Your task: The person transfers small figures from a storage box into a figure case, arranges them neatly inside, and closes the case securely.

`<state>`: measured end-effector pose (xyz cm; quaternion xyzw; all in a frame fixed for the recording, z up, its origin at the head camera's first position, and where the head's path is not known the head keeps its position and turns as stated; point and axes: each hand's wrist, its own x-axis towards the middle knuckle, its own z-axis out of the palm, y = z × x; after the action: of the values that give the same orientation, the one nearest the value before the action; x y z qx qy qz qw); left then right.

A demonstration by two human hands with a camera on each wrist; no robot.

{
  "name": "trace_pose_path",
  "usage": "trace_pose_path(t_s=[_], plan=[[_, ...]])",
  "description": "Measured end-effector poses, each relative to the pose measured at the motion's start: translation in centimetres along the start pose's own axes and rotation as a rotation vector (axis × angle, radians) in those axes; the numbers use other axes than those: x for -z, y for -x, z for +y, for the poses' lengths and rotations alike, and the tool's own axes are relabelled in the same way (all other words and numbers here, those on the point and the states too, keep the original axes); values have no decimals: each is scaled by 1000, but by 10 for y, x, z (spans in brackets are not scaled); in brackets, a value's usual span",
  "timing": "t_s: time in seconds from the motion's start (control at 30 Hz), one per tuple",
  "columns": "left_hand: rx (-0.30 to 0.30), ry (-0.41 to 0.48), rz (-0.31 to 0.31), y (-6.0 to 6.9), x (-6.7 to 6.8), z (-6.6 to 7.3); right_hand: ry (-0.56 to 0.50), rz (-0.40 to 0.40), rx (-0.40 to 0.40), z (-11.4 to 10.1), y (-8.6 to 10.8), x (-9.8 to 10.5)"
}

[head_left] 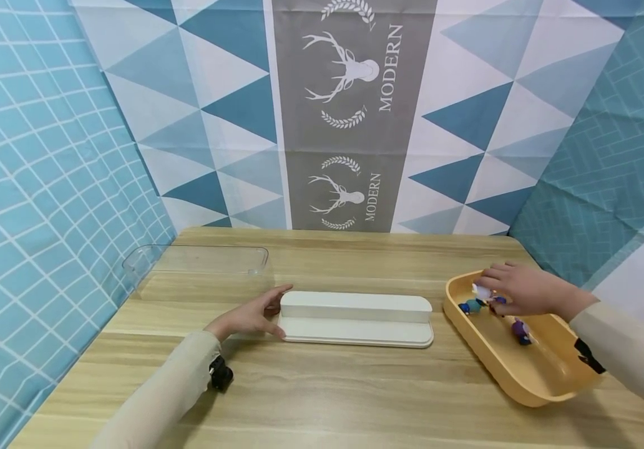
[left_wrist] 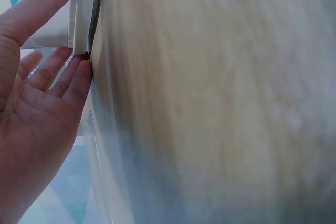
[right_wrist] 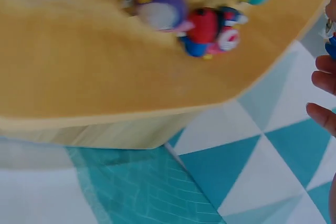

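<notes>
across the pale wood worktop (head_left: pixel 322 399), in the head view, a long white plastic stepped stand (head_left: pixel 356 330) lies with its long axis running left to right; the left hand (head_left: pixel 251 315) holds its left end, thumb at the front corner. just off its right end sits an orange round-cornered tray (head_left: pixel 546 362), and over that tray's far end the right hand (head_left: pixel 515 288) pinches a small white-and-blue figurine (head_left: pixel 482 292). so the figurine is to the stand's right, and the right hand is the nearer one to that end. a purple figurine (head_left: pixel 521 332) lies in the tray; a clear plastic box (head_left: pixel 204 274) stands beyond the left hand.

in the left wrist view, thumb and fingers straddle the stand's edge.

in the right wrist view, the pinched figurine is cut off at the border; i can't tell its long axis.
</notes>
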<state>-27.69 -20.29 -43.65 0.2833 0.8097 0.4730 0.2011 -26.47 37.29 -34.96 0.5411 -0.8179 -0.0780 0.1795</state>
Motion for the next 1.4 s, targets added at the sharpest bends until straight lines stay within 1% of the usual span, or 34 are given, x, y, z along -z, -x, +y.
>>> trace_pose_path(t_s=[0.1,0.23,0.37,0.47,0.53,0.67,0.77,0.9,1.03,1.1,1.23,1.33,1.4], plan=[[-3,-18,0,0,0,-1,-33,18,-96,0,-7,9],[-13,-41,-1,0,0,-2,-109,46,-212,-3,-17,17],[-13,-42,-2,1,0,-1,-216,110,-278,-6,-25,20],[-2,-32,1,1,-1,0,-318,163,-324,-8,-30,19],[3,-22,1,1,-2,1,-394,179,-372,-10,-34,18],[18,-8,2,2,-2,1,-532,159,-509,-15,-42,18],[17,-10,4,3,-2,1,-658,166,-574,-19,-48,19],[22,-13,8,4,-1,1,-879,212,-582,-22,-58,22],[16,-13,6,3,-1,2,-1113,272,-562,-25,-65,23],[15,-11,5,2,-1,3,-1244,310,-529,-25,-67,21],[16,-21,10,2,0,5,-1518,382,-422,-25,-74,15],[16,-24,10,1,0,4,-1649,415,-388,-26,-80,12],[19,-23,8,2,0,5,-1698,423,-418,-28,-85,12]])
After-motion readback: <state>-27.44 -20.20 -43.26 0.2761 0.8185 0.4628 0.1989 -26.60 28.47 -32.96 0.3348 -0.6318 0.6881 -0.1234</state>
